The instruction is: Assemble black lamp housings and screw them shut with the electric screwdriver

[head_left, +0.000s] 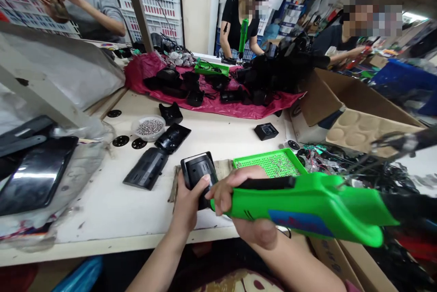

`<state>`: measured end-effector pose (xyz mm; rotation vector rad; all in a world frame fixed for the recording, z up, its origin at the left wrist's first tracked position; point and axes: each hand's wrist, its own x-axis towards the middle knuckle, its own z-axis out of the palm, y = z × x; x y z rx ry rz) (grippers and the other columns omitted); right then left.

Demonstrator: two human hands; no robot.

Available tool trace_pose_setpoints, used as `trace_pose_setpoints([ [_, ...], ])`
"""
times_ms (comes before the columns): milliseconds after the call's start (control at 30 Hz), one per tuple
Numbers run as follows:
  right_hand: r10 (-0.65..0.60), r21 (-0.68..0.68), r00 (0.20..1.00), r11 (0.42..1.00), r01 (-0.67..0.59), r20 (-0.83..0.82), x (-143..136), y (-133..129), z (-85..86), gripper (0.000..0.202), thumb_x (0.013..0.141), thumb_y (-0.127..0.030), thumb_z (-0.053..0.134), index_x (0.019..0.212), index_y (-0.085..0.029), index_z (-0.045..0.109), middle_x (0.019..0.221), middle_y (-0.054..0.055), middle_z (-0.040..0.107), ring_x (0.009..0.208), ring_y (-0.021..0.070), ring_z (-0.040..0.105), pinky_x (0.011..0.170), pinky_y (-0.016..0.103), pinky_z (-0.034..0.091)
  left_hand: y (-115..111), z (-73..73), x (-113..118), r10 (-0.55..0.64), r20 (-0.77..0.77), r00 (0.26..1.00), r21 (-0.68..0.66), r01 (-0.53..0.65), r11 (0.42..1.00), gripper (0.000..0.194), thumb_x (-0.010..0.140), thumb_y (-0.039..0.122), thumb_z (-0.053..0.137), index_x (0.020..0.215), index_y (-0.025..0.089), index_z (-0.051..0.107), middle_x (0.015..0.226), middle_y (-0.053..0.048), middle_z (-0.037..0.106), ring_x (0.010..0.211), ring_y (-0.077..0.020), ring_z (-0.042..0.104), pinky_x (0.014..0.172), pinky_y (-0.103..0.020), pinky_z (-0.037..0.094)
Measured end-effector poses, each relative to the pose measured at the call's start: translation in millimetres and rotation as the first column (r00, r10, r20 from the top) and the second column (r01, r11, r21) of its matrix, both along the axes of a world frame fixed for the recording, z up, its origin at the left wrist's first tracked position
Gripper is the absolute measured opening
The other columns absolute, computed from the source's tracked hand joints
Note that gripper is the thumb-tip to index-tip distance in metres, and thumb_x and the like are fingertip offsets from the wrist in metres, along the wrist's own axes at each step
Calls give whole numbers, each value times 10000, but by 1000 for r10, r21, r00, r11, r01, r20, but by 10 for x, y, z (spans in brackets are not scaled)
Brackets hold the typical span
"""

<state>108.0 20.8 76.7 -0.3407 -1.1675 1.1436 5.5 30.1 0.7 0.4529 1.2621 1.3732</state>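
My left hand [189,198] grips a black plastic housing [199,170], thumb on its slotted face, above a folded cloth [221,169] on the bench. Wrapped round a bright green electric screwdriver [290,205] is my right hand [244,201]. The tool's front end points left at the housing's lower right edge; its tip is hidden. Just behind the right hand lies a green tray [269,161] holding many small screws. Left of the housing rest two more black plastic shells, a slotted one [145,169] and another [173,138].
A clear bowl of small metal parts [149,127] stands at left among black discs [120,141]. Black parts cover a magenta sheet [218,101] behind. A cardboard box [317,96] and tangled wires [358,169] are at right. Three other people work beyond the bench.
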Motion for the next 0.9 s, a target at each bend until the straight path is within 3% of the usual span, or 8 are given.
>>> trace_pose_setpoints([
  [167,35,-38,999,999,-35,-4,-76,94,-66,393,763,-620,631,914,-260,581,569,-53,517,438,130,504,506,319,530,1,-8,-8,-26,3,1000,22,26,999,621,639,389,776,1183,208,536,960,-42,683,875,-214,649,790,-331,499],
  [367,186,-79,982,980,-183,34,21,156,34,386,764,-600,645,897,-243,587,552,-64,509,457,126,521,627,383,564,4,15,-19,-46,0,999,17,46,999,613,645,362,786,1186,215,541,933,-32,690,864,-202,642,788,-317,491],
  [433,177,-80,984,982,-173,38,29,177,33,384,768,-597,640,912,-244,591,552,-64,512,451,124,523,621,383,569,11,27,-20,-42,4,999,2,42,999,607,638,361,791,1176,213,554,906,-27,689,854,-198,639,784,-310,490],
  [600,50,-82,998,995,-53,-42,67,239,82,392,777,-609,594,927,-247,610,511,-81,502,373,106,482,536,333,559,38,21,-30,-24,51,998,-38,26,999,640,594,349,824,1167,213,572,952,-47,696,863,-209,649,764,-305,510],
  [733,-142,-101,989,985,138,-33,220,389,150,425,750,-647,578,895,-249,615,512,-80,503,365,97,470,484,285,520,13,-57,-94,-12,102,995,-54,18,998,664,620,384,809,1214,219,563,1038,-63,691,944,-235,651,776,-325,537],
  [833,-277,-126,956,949,288,96,390,579,98,370,768,-582,594,924,-247,600,549,-79,519,415,106,489,556,309,533,-29,-128,-172,-6,196,981,-54,17,998,679,599,422,822,1208,233,590,1107,-63,686,1067,-267,617,833,-360,542],
  [900,-298,-136,920,931,339,256,502,669,31,322,810,-514,590,995,-251,586,649,-51,574,555,133,570,686,347,537,-51,-160,-223,26,302,953,-81,-1,997,671,561,515,827,1140,230,643,1110,-73,699,1134,-301,589,882,-399,533],
])
